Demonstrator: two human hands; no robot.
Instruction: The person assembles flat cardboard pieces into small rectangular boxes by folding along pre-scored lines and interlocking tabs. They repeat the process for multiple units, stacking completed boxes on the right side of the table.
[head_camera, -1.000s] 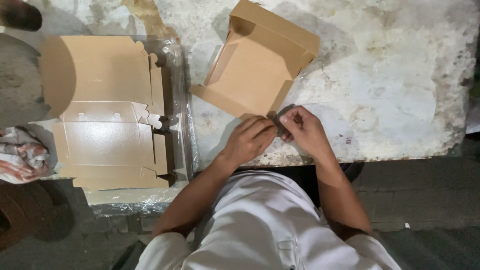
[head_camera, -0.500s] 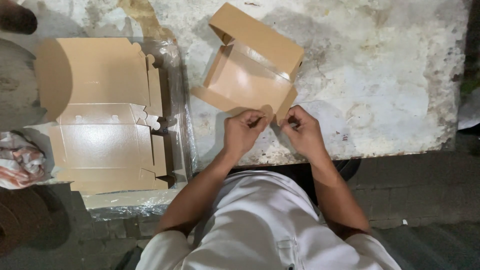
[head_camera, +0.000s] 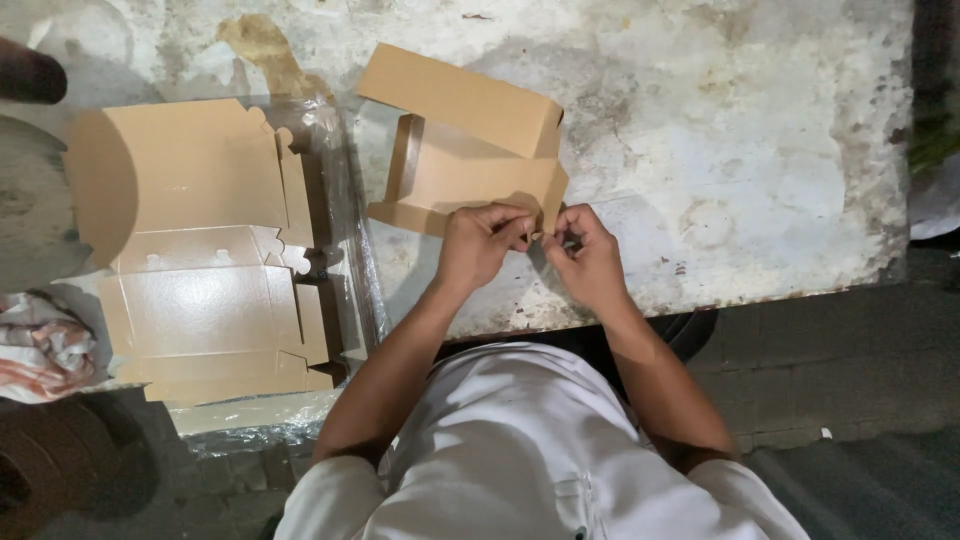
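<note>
We see both hands meeting at the near right corner of a brown cardboard box (head_camera: 470, 150) that sits half folded on the worn white table (head_camera: 760, 150), in the middle of its near part. The left hand (head_camera: 480, 243) has its fingers curled shut, pinching the box's near edge, and the right hand (head_camera: 588, 252) is closed the same way on the corner flap just beside it; the two hands almost touch. The box's far wall stands up, and its base lies open toward us. Well to the left lies a stack of flat unfolded box blanks (head_camera: 200, 250) on clear plastic wrap (head_camera: 345, 270). At the near left edge sits a bundle of crumpled cloth (head_camera: 40, 345).
</note>
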